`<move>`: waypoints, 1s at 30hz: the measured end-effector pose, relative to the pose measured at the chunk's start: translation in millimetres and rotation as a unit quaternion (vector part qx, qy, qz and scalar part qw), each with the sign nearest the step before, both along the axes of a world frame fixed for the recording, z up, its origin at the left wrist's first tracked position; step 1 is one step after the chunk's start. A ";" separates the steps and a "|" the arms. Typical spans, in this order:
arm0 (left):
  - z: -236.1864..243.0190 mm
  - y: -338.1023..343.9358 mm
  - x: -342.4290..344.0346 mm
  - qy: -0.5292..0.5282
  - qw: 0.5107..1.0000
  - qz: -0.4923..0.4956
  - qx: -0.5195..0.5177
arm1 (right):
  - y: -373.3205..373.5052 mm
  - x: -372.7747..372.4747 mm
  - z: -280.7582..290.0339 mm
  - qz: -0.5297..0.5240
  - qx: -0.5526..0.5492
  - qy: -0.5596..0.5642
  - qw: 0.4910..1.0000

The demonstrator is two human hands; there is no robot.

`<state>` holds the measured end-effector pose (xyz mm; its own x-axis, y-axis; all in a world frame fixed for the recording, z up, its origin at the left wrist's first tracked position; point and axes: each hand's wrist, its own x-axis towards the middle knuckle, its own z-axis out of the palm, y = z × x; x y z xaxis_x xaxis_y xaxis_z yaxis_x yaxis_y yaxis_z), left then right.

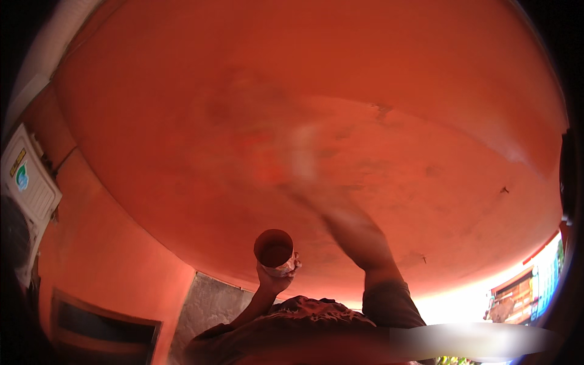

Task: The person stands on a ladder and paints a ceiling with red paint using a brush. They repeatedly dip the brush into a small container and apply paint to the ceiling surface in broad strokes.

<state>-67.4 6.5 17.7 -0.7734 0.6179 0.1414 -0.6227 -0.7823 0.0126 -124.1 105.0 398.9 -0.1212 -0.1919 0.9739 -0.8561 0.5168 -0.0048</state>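
My left hand point(278, 280) is wrapped round an open cup-shaped container point(281, 267) and holds it upright in front of my chest. Its inside looks dark, and what it contains cannot be made out. My right arm point(359, 234) stretches up and forward to the orange-red wall point(413, 146). Motion smears my right hand point(291, 173) so badly that its fingers do not show. A pale, reddish blur lies around that hand; whether it is a tool or the hand itself is unclear.
On the left wall hangs a white air-conditioner unit point(33, 182). Below it is a dark framed opening point(103, 328). A grey panel point(213, 307) stands behind my left arm. At the far right, a brown wooden structure point(514, 298) shows in bright daylight.
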 end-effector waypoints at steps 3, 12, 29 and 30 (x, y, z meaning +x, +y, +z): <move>-7.8 5.0 2.8 -0.003 1.000 0.023 -0.019 | 128.3 27.5 0.0 -0.133 -0.167 0.024 0.977; -7.9 17.4 11.4 -0.013 0.999 0.044 0.016 | 231.4 98.3 2.2 -0.377 -0.319 0.148 0.857; -8.0 4.6 -0.4 0.031 0.998 0.050 0.022 | -67.6 -19.5 29.2 0.005 0.047 0.030 0.998; -4.5 21.1 -11.4 0.033 0.999 0.004 0.015 | -7.0 -11.2 34.2 -0.056 0.009 0.039 0.998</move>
